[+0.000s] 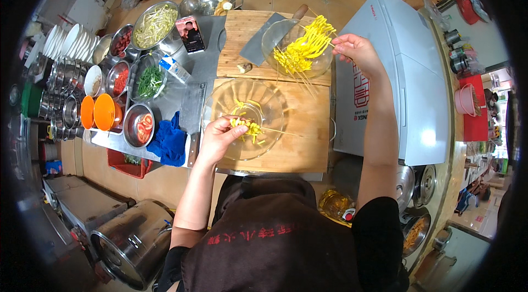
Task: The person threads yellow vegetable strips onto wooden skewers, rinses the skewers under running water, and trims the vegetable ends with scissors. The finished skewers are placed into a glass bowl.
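My left hand [220, 137] pinches a thin wooden skewer [280, 131] with short yellow food strips [251, 127] bunched on it. It is over the nearer clear glass bowl [274, 104], where a few loose yellow strips lie. My right hand [354, 50] is at the right rim of the farther glass bowl [328, 65]. Its fingertips hold the end of a skewer beside a folded bunch of yellow strips [319, 34]. Several more skewers [303, 83] with yellow strips rest in that bowl, their bare ends sticking out towards me.
Under the farther bowl lies a cleaver [255, 46] on the wooden board [307, 154], near a root piece [244, 68]. Left are bean sprouts [156, 24], chopped greens [150, 81], tomato slices [144, 129], a phone [190, 34], a carton [175, 68] and a blue cloth [167, 143]. A white freezer [387, 65] stands right.
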Demonstrator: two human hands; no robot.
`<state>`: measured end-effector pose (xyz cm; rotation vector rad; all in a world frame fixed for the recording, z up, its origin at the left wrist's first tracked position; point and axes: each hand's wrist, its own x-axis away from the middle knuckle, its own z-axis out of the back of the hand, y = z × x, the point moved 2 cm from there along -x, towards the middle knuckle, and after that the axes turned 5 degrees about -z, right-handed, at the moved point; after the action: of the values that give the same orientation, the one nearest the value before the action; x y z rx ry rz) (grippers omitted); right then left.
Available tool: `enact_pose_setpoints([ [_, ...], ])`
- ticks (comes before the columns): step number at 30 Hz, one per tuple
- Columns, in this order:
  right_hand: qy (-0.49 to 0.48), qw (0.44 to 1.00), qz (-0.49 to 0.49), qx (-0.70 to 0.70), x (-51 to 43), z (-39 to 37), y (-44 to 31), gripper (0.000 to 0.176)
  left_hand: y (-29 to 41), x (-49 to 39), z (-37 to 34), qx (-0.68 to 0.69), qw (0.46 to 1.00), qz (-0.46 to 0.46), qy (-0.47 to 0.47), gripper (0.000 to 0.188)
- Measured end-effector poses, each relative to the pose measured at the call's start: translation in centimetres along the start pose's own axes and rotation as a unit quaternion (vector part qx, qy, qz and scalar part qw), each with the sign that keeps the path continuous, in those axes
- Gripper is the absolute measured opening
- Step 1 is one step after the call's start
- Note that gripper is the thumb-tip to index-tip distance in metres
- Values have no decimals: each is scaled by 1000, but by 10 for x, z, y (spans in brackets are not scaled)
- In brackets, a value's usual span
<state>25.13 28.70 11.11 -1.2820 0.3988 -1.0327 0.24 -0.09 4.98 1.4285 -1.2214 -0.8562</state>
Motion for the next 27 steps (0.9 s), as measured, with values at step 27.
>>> enact_pose_setpoints([
  [27, -229, 969, -48, -81, 57, -113, -25, 20, 32, -39, -13, -86, 996, -28, 5, 21],
])
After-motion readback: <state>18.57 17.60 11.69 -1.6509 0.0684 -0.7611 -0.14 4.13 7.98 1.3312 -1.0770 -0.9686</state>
